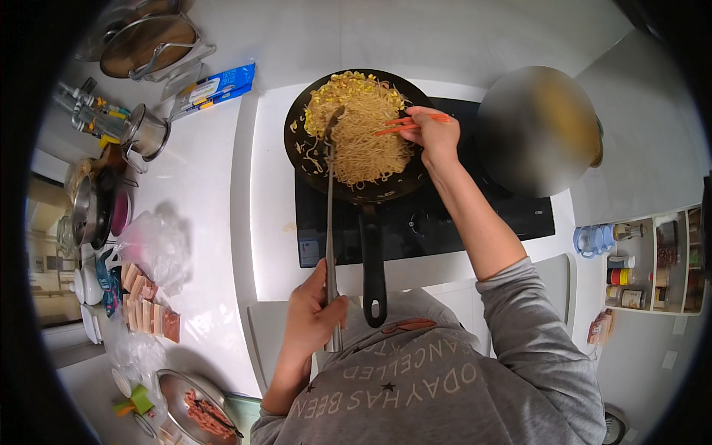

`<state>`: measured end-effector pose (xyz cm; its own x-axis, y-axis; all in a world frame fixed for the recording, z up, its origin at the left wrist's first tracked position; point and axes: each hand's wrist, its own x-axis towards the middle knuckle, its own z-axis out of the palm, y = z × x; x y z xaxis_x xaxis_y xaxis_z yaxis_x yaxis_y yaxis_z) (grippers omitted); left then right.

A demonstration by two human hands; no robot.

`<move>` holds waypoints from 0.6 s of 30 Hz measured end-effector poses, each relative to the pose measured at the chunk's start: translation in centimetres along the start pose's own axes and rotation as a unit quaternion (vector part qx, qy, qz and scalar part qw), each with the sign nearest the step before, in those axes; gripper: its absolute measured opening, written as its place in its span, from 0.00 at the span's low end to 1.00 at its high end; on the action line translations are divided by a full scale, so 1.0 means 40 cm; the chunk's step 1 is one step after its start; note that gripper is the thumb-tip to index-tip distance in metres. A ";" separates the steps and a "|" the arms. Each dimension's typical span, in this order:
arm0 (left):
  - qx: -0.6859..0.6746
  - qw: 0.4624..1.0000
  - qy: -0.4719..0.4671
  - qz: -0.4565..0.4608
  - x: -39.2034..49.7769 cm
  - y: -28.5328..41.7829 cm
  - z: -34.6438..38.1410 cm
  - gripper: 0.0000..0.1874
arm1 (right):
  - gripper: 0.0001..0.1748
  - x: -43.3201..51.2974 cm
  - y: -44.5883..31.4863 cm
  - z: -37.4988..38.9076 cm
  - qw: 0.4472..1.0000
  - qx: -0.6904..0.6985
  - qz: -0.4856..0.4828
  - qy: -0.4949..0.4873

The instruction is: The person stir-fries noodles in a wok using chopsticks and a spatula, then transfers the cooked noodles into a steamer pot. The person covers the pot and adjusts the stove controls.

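Observation:
A black frying pan [303, 161] sits on the glass cooktop [400, 245], its long handle [371, 250] pointing towards my body. Noodles [367, 150] fill the middle of the pan, and yellow-headed bean sprouts [347, 89] lie along its far side. My left hand [318, 314] grips the end of a long metal ladle or spatula [331, 222], whose dark head rests at the left of the noodles. In my right hand [436, 130] is a pair of orange chopsticks [400, 127], with their tips over the noodles. The chopstick tips may touch the strands.
Right of the pan stands a large round, blurred object [534, 133]. On the left counter are a blue packet [214, 89], a metal pot [146, 130], a plastic bag [161, 250] and a steel bowl [172, 384] with raw meat. A spice shelf [653, 267] hangs at right.

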<state>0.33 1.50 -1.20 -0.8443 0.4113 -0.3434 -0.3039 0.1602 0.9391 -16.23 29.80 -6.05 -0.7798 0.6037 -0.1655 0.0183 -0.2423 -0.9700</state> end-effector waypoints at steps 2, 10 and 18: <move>0.010 1.000 0.014 0.009 -0.006 0.008 -0.002 0.31 | 0.05 0.001 0.012 0.031 0.996 0.071 0.052 0.020; 0.056 0.996 0.051 0.036 -0.047 0.077 0.009 0.32 | 0.06 0.024 -0.018 -0.003 0.973 0.210 0.098 0.011; 0.099 0.991 0.076 0.042 -0.054 0.086 0.019 0.33 | 0.09 -0.051 -0.191 -0.113 0.988 -0.064 -0.130 -0.048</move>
<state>1.42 1.84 2.77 -0.9242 0.2941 -0.2438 -0.1494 0.3091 0.9392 -11.96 33.85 0.91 -0.8243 0.5564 0.1049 -0.1168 0.0142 -0.9931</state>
